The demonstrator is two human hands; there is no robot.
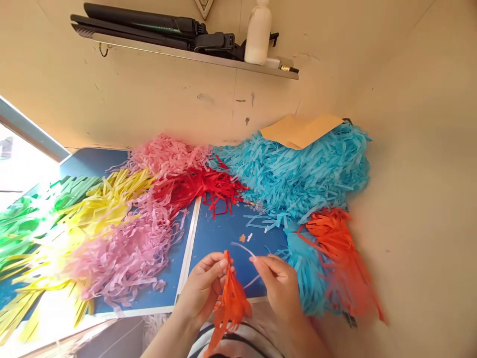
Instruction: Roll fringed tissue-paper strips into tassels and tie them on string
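Note:
My left hand pinches an orange tissue-paper tassel near its twisted top, and the loose strips hang down in front of my body. In my right hand, thumb and finger are closed on a thin whitish strip, which curves up toward the tassel's top. Part of that strip shows again below the right hand. The two hands are close together over the near edge of the blue table. Between strip and tassel I see a gap at the top.
Fringed paper lies in heaps: light blue, orange, red, pink, lilac, yellow and green. A tan paper sheet tops the blue heap. A wall shelf carries a hair straightener and a white bottle.

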